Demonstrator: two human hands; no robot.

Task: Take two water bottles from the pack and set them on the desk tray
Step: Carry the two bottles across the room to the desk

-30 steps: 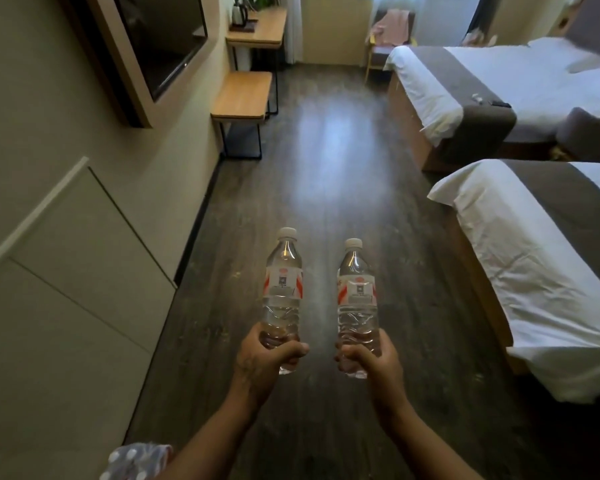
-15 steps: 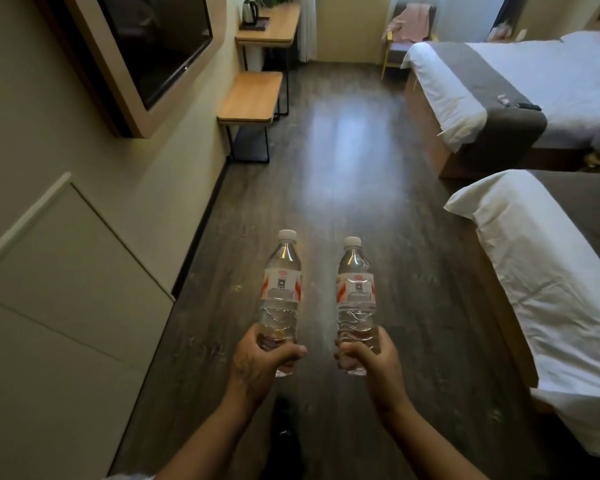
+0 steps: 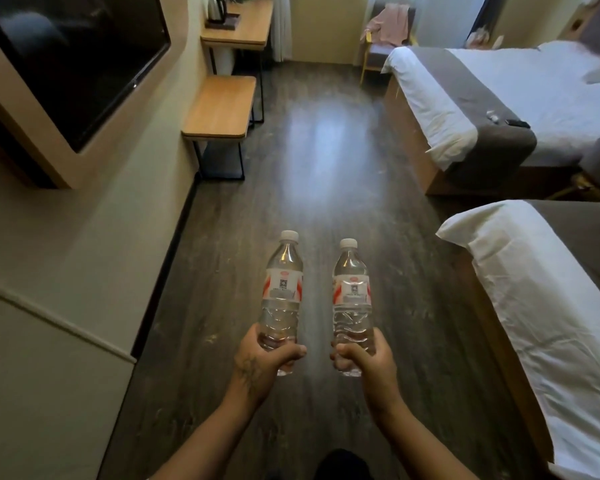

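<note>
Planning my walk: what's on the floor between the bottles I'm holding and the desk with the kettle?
Head view: only bare floor; a bench stands alongside by the wall, before the desk.

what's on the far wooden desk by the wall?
A metal electric kettle stands on a dark tray on the far wooden desk. The desk's far end is out of frame.

A hotel room: two made beds [image 3: 520, 95], wall-mounted television [image 3: 73, 60], desk [image 3: 243, 29] with kettle [image 3: 217, 8].

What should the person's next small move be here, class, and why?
Probably keep walking toward the desk ahead on the left: the left hand and right hand each grip an upright bottle, and the tray under the kettle looks far off.
</note>
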